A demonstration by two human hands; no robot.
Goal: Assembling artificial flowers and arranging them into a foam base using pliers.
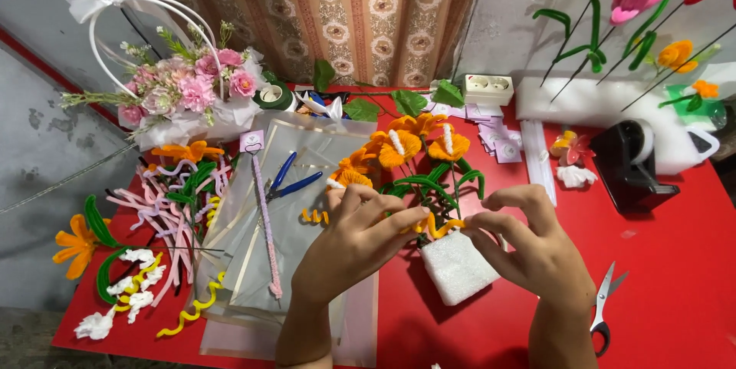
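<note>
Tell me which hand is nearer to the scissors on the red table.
Right. The right hand sits just left of the scissors; the left hand is farther left, beyond the white foam block.

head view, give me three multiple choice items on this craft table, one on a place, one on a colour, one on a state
1. Where do the scissors lie?
A. on the red table, by the right hand
B. in the flower basket
C. on the white foam block

2. What colour is the curly pipe cleaner between the hands?
A. blue
B. yellow-orange
C. black

3. How is the right hand?
A. flat on the table
B. gripping the scissors
C. fingertips pinching the pipe cleaner

Answers: 1 A, they rest on the table right of that hand. 2 B, it matches the orange flowers. 3 C, it and the left hand each pinch an end.
</note>
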